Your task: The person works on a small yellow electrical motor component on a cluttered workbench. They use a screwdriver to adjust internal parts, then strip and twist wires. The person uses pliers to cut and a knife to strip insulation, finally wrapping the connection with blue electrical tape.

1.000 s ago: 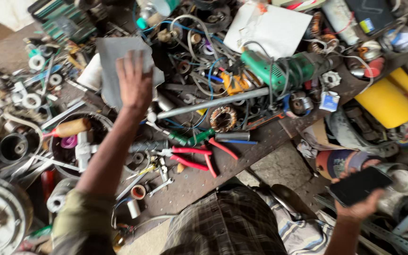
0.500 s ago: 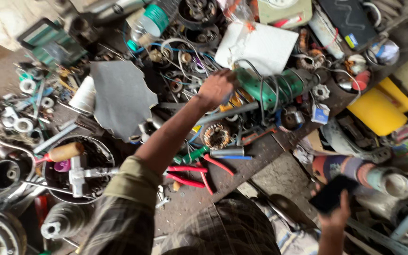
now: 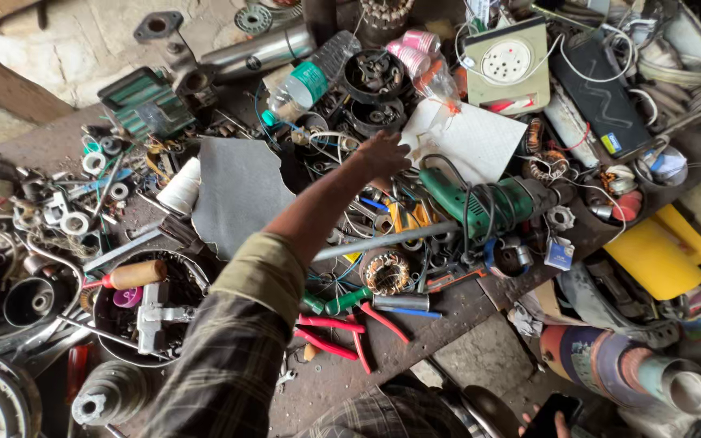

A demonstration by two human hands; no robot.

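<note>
Evidently reaching across the cluttered bench (image 3: 480, 324), the left hand (image 3: 383, 154) hovers with fingers spread, gripping nothing, just beside the white sheet (image 3: 472, 142) and above the green drill (image 3: 480, 199). Low down, the right hand (image 3: 557, 422) clasps a dark phone (image 3: 547, 412).

Soft, even daylight, brightest on the pale wall (image 3: 58, 40) at top left; shadows faint. Glare on the metal tube (image 3: 257, 53). Corners slightly stretched.

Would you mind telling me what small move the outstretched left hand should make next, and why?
Probably lower a little: the left hand hovers open beside the white sheet of paper, above loose wires and the green power drill, grasping nothing yet.
</note>
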